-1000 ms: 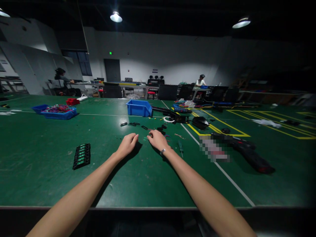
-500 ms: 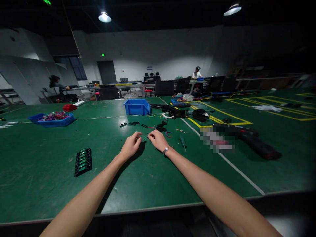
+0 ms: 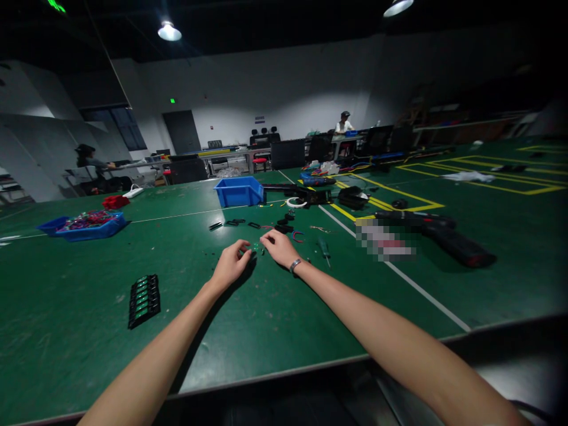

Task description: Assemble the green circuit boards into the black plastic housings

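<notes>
My left hand (image 3: pixel 231 261) rests low over the green table, its thumb and curled fingers apart with no object visible between them. Facing it, my right hand (image 3: pixel 279 248) has its fingers bent together at the tips; whatever they hold, if anything, is too small to make out. Small green pieces (image 3: pixel 256 246) lie in the gap between both hands. To the left is a black rack-like part (image 3: pixel 144 300) with rows of green boards. Beyond the hands are several black oblong frames (image 3: pixel 235 222) and a red-and-blue wire (image 3: pixel 297 236). A green-handled screwdriver (image 3: pixel 324 248) lies right of my right hand.
A blue bin (image 3: pixel 238 192) stands behind the loose parts. At left, a blue tray (image 3: pixel 91 228) holds tangled wires, near a red object (image 3: pixel 115 202). A black power tool (image 3: pixel 444 234) lies at right. The table's front edge (image 3: pixel 275 373) crosses below. Two people sit farther back.
The camera view has shifted and tilted slightly, so the table contents appear farther left. My hands stay around the small green pieces, with only slight finger movement.
</notes>
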### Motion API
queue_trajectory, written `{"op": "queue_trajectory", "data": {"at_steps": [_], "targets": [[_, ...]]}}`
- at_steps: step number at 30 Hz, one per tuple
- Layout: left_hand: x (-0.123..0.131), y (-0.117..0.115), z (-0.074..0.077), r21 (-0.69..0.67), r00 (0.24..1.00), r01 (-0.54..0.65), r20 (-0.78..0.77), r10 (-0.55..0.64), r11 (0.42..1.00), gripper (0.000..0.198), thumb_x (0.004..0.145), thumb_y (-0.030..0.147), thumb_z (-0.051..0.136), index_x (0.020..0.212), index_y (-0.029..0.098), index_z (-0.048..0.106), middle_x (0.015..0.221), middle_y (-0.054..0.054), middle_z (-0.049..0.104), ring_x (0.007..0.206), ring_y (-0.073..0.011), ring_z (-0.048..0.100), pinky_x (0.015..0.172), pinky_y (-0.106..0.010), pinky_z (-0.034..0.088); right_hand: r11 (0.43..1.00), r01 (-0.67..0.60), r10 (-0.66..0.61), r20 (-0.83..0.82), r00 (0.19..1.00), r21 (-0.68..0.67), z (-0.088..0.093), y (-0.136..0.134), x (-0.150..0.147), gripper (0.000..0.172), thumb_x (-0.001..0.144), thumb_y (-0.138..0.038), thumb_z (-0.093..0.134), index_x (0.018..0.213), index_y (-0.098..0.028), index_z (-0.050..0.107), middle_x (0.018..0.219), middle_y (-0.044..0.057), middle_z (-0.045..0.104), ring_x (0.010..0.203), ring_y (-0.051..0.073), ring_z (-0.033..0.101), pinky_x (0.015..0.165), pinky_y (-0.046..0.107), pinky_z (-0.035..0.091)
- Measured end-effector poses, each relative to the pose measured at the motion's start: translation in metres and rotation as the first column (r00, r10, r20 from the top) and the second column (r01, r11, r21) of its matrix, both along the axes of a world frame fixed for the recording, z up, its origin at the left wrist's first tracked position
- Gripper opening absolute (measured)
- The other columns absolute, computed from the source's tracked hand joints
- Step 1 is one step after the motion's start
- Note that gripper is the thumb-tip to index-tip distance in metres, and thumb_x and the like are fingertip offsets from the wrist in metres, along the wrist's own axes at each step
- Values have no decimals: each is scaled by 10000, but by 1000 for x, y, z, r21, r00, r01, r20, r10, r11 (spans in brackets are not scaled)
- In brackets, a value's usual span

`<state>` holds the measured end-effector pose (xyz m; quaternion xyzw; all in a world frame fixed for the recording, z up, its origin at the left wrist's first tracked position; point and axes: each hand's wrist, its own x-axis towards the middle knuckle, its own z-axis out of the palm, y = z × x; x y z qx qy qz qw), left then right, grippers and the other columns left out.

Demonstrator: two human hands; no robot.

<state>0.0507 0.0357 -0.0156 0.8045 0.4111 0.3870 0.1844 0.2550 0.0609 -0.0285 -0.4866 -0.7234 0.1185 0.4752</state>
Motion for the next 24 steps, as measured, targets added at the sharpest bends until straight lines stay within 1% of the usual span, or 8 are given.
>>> {"op": "queue_trajectory", "data": {"at_steps": [4,7,9,12,15,18,21,24], "targets": [[1,2,-2,5,999,3,-45,-2,1000,243,940,341,543,1088,190,662,925,-44,729,690,-153,632,645,-242,457,999,47,-47,-3,999,-23,-5,5,1,177,922,-207,551,823,-165,692,871,57,680,807,171,617,789,294,477],[0,3,-2,1,997,6,-78,-6,1000,245,939,330,535,1074,186,681,932,-50,735,731,-170,644,656,-247,457,997,58,-58,0,998,-46,-7,6,1,137,887,-182,597,954,-151,714,960,83,691,824,174,632,801,303,496],[0,3,-2,9,994,24,-105,-23,1000,236,939,316,529,1029,184,702,937,-54,739,764,-180,648,677,-253,459,998,28,-27,27,999,-49,-7,5,1,166,863,-180,639,1003,-160,725,1012,89,696,885,184,646,852,314,502],[0,3,-1,24,990,48,-135,-45,999,227,936,292,522,952,184,722,928,-51,742,794,-187,647,701,-260,457,998,-36,40,115,992,-43,-6,2,0,163,867,-176,639,985,-184,752,1073,92,701,1024,208,646,968,344,478],[-1,5,-2,25,988,51,-146,-47,998,225,935,279,521,960,187,725,931,-50,741,807,-190,647,703,-261,454,997,-63,70,157,985,-46,-5,2,0,243,907,-141,558,1049,-191,749,1143,95,705,1103,214,641,1024,361,461],[-2,6,-3,34,986,55,-156,-49,998,228,932,267,529,1008,190,729,964,-53,737,842,-194,646,731,-266,457,995,-86,91,117,989,-48,-2,1,0,335,936,-110,482,1177,-184,702,1210,95,705,1156,208,635,1047,362,456],[-3,6,-3,47,981,73,-184,-63,996,240,928,257,542,1062,198,732,963,-51,723,839,-189,635,742,-271,453,989,-123,129,69,989,-86,1,-2,-1,377,963,-130,451,1281,-195,642,1202,79,722,1142,200,655,1031,356,474],[-3,4,-1,49,969,94,-232,-80,994,255,930,262,545,1096,214,733,882,-37,691,744,-172,602,698,-273,437,978,-166,175,62,983,-130,4,-6,-2,363,996,-193,434,1306,-194,623,1101,67,759,1089,202,684,1005,357,492]]}}
